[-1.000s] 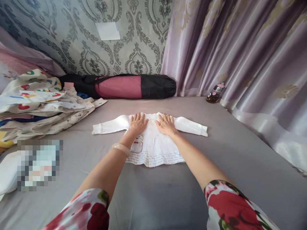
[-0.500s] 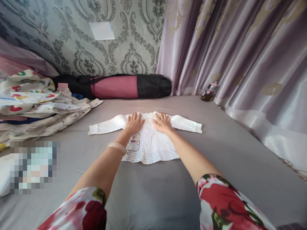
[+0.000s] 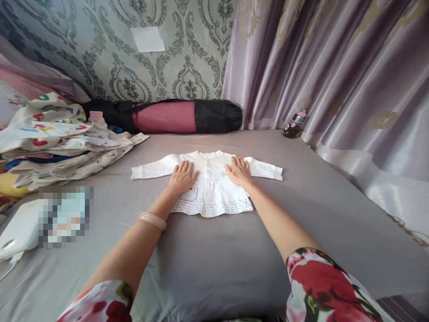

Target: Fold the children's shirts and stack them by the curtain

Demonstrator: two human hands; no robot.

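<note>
While our left hand (image 3: 184,176) and right hand (image 3: 239,171) lie flat, fingers apart, on the front of the white shirt (image 3: 209,183), gripping nothing, its sleeves (image 3: 154,169) stretch outward over the grey sheet (image 3: 214,259). If we pressed unevenly or dragged sideways, we would probably ruck the cloth or skew a sleeve. Lettering (image 3: 223,208) runs along the hem, too small for us to read; no brand shows.

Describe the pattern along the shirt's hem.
The white shirt has rows of dark, writing-like print along its hem, best seen in the head view.
</note>
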